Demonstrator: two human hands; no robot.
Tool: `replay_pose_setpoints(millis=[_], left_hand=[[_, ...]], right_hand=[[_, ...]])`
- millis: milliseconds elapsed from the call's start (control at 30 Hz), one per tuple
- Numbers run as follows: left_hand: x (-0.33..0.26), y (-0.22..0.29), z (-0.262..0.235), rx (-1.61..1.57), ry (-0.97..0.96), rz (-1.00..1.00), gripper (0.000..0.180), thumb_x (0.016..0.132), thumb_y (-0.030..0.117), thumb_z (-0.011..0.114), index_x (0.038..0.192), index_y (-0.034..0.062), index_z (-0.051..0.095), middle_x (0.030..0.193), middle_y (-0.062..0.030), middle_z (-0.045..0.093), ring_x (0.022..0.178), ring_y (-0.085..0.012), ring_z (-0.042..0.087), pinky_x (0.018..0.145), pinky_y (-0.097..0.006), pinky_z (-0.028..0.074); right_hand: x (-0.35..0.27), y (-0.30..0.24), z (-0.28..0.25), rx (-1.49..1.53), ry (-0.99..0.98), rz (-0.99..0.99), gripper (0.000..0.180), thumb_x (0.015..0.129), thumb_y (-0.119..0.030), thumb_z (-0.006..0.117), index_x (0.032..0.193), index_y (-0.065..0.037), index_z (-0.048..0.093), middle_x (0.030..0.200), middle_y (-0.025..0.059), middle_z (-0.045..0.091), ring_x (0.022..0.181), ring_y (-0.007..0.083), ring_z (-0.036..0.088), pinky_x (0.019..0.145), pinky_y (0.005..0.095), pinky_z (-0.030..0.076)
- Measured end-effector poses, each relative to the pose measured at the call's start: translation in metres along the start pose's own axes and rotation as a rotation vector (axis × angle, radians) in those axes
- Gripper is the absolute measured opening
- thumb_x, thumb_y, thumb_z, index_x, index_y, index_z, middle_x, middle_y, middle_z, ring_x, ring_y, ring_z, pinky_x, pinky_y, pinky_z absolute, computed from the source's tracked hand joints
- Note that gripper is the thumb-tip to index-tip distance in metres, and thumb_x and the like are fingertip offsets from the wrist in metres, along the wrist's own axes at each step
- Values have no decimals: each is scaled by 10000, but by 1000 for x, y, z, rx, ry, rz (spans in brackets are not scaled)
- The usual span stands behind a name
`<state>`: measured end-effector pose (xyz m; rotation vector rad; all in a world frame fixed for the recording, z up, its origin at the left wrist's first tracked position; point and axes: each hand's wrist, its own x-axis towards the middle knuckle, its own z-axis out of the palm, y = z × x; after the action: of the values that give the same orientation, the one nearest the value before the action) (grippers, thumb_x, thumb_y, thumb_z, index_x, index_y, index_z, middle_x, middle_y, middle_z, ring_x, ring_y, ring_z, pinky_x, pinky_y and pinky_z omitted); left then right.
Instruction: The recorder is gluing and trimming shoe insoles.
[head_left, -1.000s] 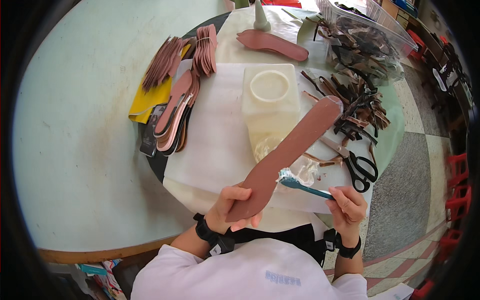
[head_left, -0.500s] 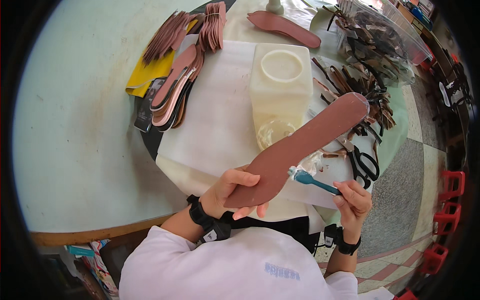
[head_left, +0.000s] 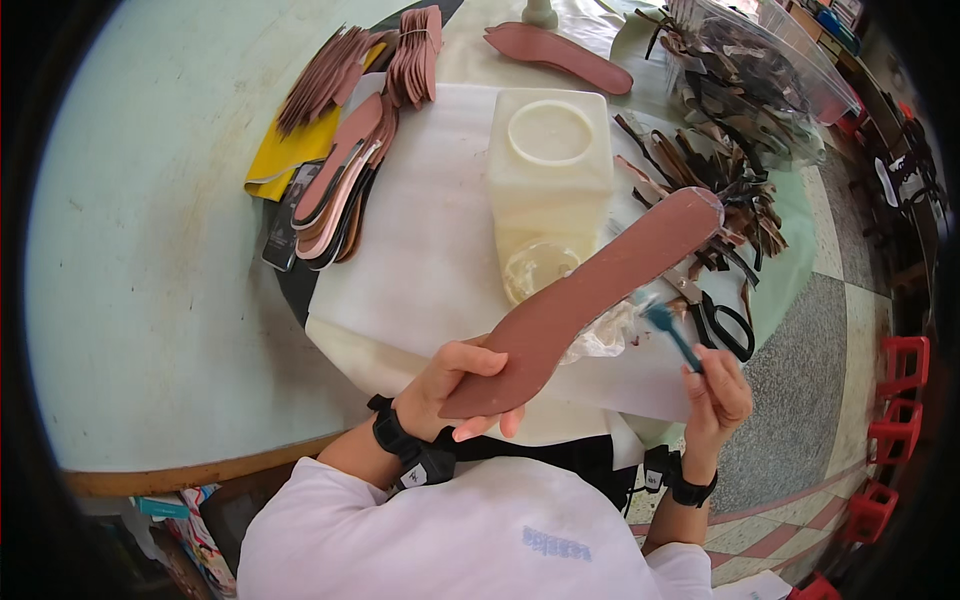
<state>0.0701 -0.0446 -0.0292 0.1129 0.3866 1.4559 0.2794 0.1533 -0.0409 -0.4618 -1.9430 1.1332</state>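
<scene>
My left hand point(head_left: 455, 385) grips the heel end of a long reddish-brown shoe insole point(head_left: 590, 290), held tilted above the white sheet point(head_left: 420, 250) with its toe pointing up to the right. My right hand point(head_left: 715, 390) holds a teal-handled brush point(head_left: 668, 330), its bristle tip just beside the insole's right edge near the middle. A cream plastic jug with a round opening point(head_left: 550, 160) lies behind the insole, with a clear round lid point(head_left: 540, 268) below it.
Stacks of brown and pink insoles point(head_left: 340, 195) lie left on a yellow sheet point(head_left: 275, 165). Another insole point(head_left: 555, 55) lies at the back. Leather scraps point(head_left: 730, 180) and black scissors point(head_left: 720, 320) sit to the right. Red stools point(head_left: 895, 400) stand on the floor.
The brush has moved from the insole's lower middle out to its right edge. My right hand has shifted right and slightly up. The insole stays held in my left hand.
</scene>
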Motion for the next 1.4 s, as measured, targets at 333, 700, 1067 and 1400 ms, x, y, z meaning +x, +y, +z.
replay_pose_setpoints(millis=[333,700,1067,1400], left_hand=[[-3,-5,3,28,68,41,399,847,174,451,1131,-106,449,625,-285,574,294,-198,472,270,-258,369],[3,-4,-14,-131,-139,-17,413,849,128,444,1204,-83,425,713,-339,566,351,-245,533,301,-277,435],[3,-5,-10,-76,-121,19,372,856,154,453,1150,-74,475,667,-299,580,317,-215,507,291,-265,414],[-4,-5,-11,-45,-32,54,381,859,168,456,1161,-64,469,664,-276,584,321,-204,508,301,-260,412]], right_hand=[[1,-1,-3,14,14,-33,219,729,22,639,946,51,650,782,90,598,599,108,490,505,204,346],[3,-2,-5,-69,63,-65,253,726,34,654,979,33,651,824,104,613,638,125,527,528,204,378],[9,6,3,-95,228,-124,283,746,27,664,1028,15,644,871,100,614,650,103,516,540,187,381],[21,-4,14,-74,310,-74,272,746,59,648,1014,18,643,875,92,613,633,80,484,522,175,349]])
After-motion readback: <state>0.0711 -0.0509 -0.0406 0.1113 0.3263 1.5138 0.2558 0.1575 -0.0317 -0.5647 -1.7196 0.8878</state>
